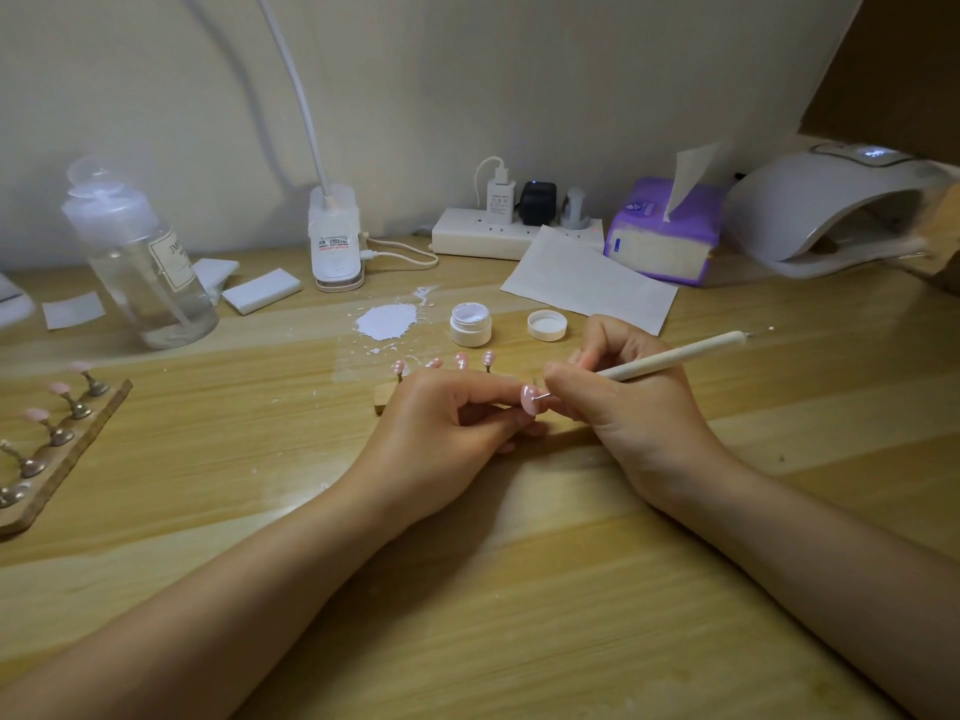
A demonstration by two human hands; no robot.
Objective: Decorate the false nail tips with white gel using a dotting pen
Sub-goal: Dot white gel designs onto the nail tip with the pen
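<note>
Wooden counter (519,589) carries the whole setup; both forearms lie on it, converging toward centre. Back right: curing lamp (831,210), its opening facing left. Back left: clear pump bottle (140,262). Far left: second wooden strip (62,444) with pink tips on stands, apparently undotted.

Mid-counter: patch of white gel or powder (387,322) spilled on the surface, the open gel jar (470,324) just right of it, its lid (546,325) beside.

Left hand (441,428): fingers curled, pinching one pink nail tip (530,398) with its face toward the right hand. Behind it, the working holder (382,400) carries four further tips (460,360), white dots visible on them.

Right hand (628,402): fingers closed around the dotting pen (670,362) in a writing grip. The pen's long axis runs from upper right down to lower left; its metal point lies at or just off the held tip's surface, contact not resolvable.

Judgement: the tip sits immediately left of the pen point, so the next dot needs only a small leftward press. Open room lies toward the viewer; the jar sits behind and left for reloading. The standing tips close behind the left hand are the crowded edge.
</note>
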